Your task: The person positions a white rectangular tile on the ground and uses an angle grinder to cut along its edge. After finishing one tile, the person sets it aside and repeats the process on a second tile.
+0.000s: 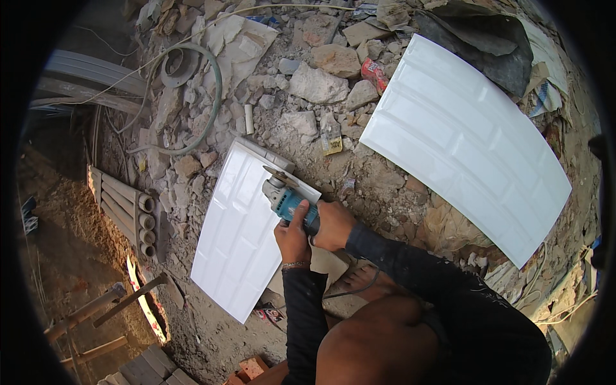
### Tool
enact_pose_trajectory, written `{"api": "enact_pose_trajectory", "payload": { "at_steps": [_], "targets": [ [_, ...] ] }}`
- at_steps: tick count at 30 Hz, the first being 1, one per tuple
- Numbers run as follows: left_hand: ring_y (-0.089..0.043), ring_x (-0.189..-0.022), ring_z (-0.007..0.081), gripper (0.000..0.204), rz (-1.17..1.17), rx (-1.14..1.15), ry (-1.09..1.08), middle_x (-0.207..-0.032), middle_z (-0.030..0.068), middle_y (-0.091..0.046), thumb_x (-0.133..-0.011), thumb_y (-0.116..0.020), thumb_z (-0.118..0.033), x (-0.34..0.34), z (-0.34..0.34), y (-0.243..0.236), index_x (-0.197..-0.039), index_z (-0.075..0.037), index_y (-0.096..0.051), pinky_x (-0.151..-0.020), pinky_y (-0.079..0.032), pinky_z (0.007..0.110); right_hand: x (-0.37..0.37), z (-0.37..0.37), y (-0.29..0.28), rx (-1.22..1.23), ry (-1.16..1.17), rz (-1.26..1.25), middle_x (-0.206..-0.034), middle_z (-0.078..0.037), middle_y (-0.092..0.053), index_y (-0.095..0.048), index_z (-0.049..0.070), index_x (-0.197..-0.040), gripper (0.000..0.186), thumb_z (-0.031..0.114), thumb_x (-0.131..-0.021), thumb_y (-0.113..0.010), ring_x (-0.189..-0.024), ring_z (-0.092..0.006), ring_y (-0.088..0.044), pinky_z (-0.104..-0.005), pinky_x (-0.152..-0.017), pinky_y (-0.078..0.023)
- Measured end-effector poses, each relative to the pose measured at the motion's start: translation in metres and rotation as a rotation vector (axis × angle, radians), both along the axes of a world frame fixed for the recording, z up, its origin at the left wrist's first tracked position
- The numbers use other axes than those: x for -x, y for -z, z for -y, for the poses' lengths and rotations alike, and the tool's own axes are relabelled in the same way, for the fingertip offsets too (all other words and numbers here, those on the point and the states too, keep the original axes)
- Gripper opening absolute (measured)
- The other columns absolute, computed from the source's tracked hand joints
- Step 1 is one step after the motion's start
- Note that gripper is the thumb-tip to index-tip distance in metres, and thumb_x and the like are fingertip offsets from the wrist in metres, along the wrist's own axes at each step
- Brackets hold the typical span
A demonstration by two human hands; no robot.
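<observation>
A teal angle grinder (282, 199), its disc (276, 174) tilted, is over the upper right edge of a white brick-patterned tile (231, 237). My left hand (292, 239) grips the grinder's body, thumb along its side. My right hand (333, 226) wraps round its rear end, where part of the body is hidden. The tile rests partly on a grey block (266, 153) at its upper edge. A power cord (346, 290) runs by my bare foot (356, 279) below my hands. Whether the disc touches the tile I cannot tell.
A second white tile (468, 147) lies on rubble at right. Rocks (321, 83), a coiled hose (212, 96) and a dark sheet (481, 45) are at the back. Concrete pipes (119, 202) are stacked at left beside an earthen drop, with timber (90, 317) below them.
</observation>
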State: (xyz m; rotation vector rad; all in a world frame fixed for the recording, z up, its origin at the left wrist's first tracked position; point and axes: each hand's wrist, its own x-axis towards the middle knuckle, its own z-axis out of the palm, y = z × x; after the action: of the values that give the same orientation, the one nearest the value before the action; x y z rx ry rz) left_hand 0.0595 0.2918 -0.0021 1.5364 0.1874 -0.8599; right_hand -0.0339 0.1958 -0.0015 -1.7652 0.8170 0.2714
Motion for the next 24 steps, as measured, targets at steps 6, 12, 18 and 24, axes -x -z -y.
{"api": "enact_pose_trajectory", "payload": {
  "at_steps": [6,12,18,24],
  "targets": [
    [-0.070,-0.080,0.0158,0.022,0.010,0.034,-0.009,-0.097,0.0082,-0.073,-0.091,-0.079,-0.009,0.0027,0.0012,-0.0011,-0.105,0.005,-0.070,-0.073,-0.058,0.031,0.0028,0.0000,-0.0023,0.002,0.004,0.004,-0.104,-0.032,-0.070,-0.062,-0.012,-0.107,0.055,0.019,-0.066,-0.082,-0.100,-0.0450,-0.071,-0.0457,-0.089,-0.059],
    [-0.071,-0.080,0.0155,0.021,-0.004,0.029,-0.009,-0.097,0.0082,-0.074,-0.091,-0.079,-0.008,0.0040,-0.0001,0.0000,-0.105,0.005,-0.070,-0.071,-0.058,0.031,0.0038,-0.0011,-0.0008,0.003,0.006,0.004,-0.103,-0.032,-0.071,-0.062,-0.011,-0.107,0.053,0.019,-0.066,-0.081,-0.099,-0.0457,-0.071,-0.0458,-0.088,-0.059],
    [-0.071,-0.080,0.0158,0.021,0.003,0.034,-0.004,-0.098,0.0081,-0.073,-0.091,-0.079,-0.008,0.0047,-0.0014,0.0016,-0.105,0.005,-0.069,-0.071,-0.058,0.031,0.0051,-0.0022,-0.0007,0.004,0.003,-0.003,-0.103,-0.031,-0.071,-0.062,-0.011,-0.106,0.052,0.018,-0.066,-0.079,-0.098,-0.0453,-0.072,-0.0461,-0.088,-0.059],
    [-0.071,-0.079,0.0159,0.021,-0.013,0.034,-0.010,-0.098,0.0078,-0.073,-0.091,-0.079,-0.008,0.0048,-0.0002,0.0002,-0.105,0.005,-0.069,-0.071,-0.058,0.031,0.0050,-0.0022,0.0000,0.022,-0.005,-0.005,-0.102,-0.032,-0.071,-0.062,-0.011,-0.105,0.053,0.019,-0.066,-0.080,-0.097,-0.0453,-0.072,-0.0463,-0.088,-0.059]
  ]
}}
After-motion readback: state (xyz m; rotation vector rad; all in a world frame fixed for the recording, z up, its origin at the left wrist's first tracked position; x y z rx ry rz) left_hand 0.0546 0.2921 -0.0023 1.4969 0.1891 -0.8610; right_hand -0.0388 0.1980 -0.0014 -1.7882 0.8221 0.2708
